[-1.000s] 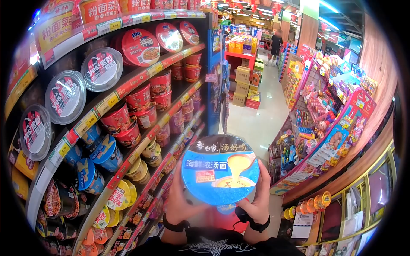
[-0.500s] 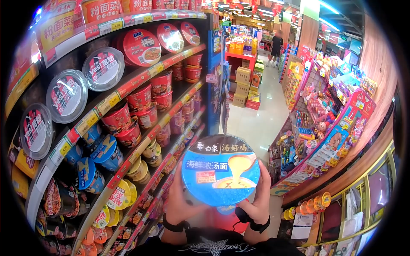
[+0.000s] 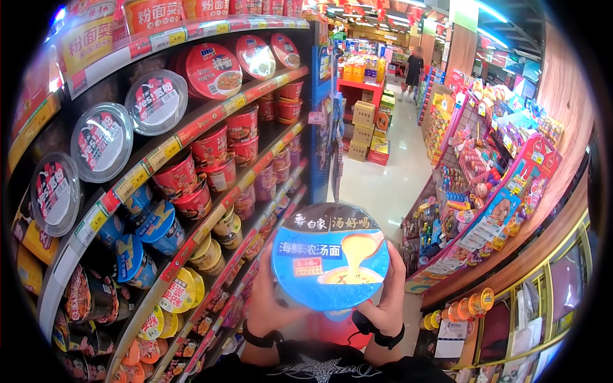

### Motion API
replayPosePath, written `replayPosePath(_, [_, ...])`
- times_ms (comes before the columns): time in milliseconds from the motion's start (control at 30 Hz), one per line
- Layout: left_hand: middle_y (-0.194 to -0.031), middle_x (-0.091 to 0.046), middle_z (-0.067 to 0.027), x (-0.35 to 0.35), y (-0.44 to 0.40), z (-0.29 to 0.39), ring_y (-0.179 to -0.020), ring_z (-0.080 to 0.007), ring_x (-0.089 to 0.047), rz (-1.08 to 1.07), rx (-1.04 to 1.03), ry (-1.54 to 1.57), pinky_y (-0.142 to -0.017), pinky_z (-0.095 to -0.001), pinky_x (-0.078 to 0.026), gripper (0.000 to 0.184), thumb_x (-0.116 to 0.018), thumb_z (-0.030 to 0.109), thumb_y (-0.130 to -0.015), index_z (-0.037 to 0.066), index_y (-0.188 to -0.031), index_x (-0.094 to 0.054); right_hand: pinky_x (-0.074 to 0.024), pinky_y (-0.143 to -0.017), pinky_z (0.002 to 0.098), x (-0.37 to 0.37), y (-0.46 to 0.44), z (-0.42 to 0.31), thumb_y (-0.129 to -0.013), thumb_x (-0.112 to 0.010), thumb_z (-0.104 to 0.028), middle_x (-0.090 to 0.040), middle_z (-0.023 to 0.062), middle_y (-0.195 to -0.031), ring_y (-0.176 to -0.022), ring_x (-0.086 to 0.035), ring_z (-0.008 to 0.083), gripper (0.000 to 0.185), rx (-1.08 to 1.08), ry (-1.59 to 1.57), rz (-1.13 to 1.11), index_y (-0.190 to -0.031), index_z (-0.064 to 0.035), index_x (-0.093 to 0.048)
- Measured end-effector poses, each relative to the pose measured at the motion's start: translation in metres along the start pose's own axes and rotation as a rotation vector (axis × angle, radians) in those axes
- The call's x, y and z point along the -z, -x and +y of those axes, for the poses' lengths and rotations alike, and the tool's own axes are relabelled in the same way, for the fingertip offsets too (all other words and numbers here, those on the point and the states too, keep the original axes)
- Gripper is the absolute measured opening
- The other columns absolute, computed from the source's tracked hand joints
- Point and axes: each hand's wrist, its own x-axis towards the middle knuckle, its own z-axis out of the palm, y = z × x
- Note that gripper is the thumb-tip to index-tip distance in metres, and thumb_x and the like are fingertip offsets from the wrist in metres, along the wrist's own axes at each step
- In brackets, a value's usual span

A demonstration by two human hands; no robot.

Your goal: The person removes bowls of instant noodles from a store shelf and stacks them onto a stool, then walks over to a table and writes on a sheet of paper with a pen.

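A blue instant noodle bowl [image 3: 329,256] with a black upper band and a soup picture on its lid is held in front of my chest, lid facing me. My left hand [image 3: 271,300] grips its left side, and my right hand [image 3: 386,293] grips its right side. Both hands wear black wrist bands. The fingertips behind the bowl are hidden. Other blue bowls [image 3: 156,223] lie tilted on the shelf to the left, beside red cups [image 3: 214,145].
Curved shelves [image 3: 172,148] of cups and bowls fill the left. A pink snack rack [image 3: 504,191] stands at the right. Between them runs a shiny aisle floor [image 3: 361,185], with stacked cartons [image 3: 363,121] farther off. A person [image 3: 414,70] in dark clothes stands in the distance.
The view has shifted very slightly, so the left shelf sits a little farther right. Both hands keep the bowl in nearly the same place.
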Motion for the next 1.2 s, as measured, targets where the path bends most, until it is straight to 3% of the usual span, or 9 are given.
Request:
replayPosePath(600, [-0.128,-0.047,-0.0211,0.000,0.007,0.000,-0.116,-0.0277,-0.052,0.022,-0.016,0.006,-0.096,-0.0393,-0.043,0.117,-0.089,0.023,-0.054,-0.002,-0.141,-0.016,-0.0412,-0.095,0.0403,0.002,0.002,0.000,-0.067,-0.078,-0.014,-0.053,0.0210,-0.122,-0.111,-0.055,0.0295,0.089,0.012,-0.017,-0.001,-0.138,0.0028,-0.026])
replayPosePath(700, [-0.128,-0.047,-0.0220,-0.006,0.013,-0.009,-0.116,-0.0284,-0.052,0.085,-0.012,0.151,-0.097,-0.0392,-0.042,0.117,-0.089,0.021,-0.055,-0.002,-0.142,-0.014,-0.0410,-0.096,0.0404,0.002,0.002,0.000,-0.066,-0.078,-0.014,-0.053,0.0209,-0.122,-0.112,-0.054,0.0297,0.090,0.018,0.005,0.001,-0.138,0.0030,-0.027])
replayPosePath(1200, [-0.121,-0.052,-0.0202,-0.001,0.011,-0.009,-0.110,-0.0277,-0.055,0.017,-0.033,0.073,-0.094,-0.0381,-0.044,0.109,-0.087,0.018,-0.057,0.000,-0.139,-0.018,-0.0416,-0.095,0.0403,0.002,0.001,0.000,-0.067,-0.078,-0.013,-0.053,0.0211,-0.123,-0.112,-0.054,0.0299,0.088,0.035,0.039,-0.009,-0.137,0.0032,-0.028])
